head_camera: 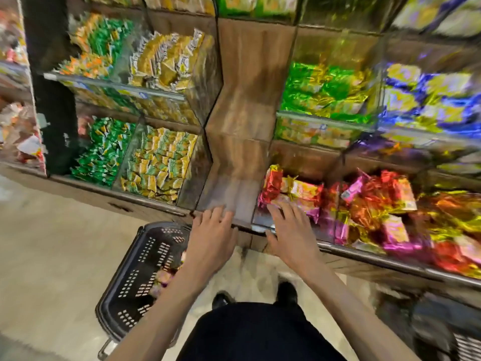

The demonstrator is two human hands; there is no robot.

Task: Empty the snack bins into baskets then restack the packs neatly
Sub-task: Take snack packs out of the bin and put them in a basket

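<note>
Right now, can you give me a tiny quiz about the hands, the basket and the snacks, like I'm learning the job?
1. True or false: the black basket on the floor already has some packs in it.
2. Which snacks is the right hand closest to? A) green packs B) pink and red packs C) blue packs
3. Fill in: the left hand is open and holds ____.
Key: 1 true; 2 B; 3 nothing.
</note>
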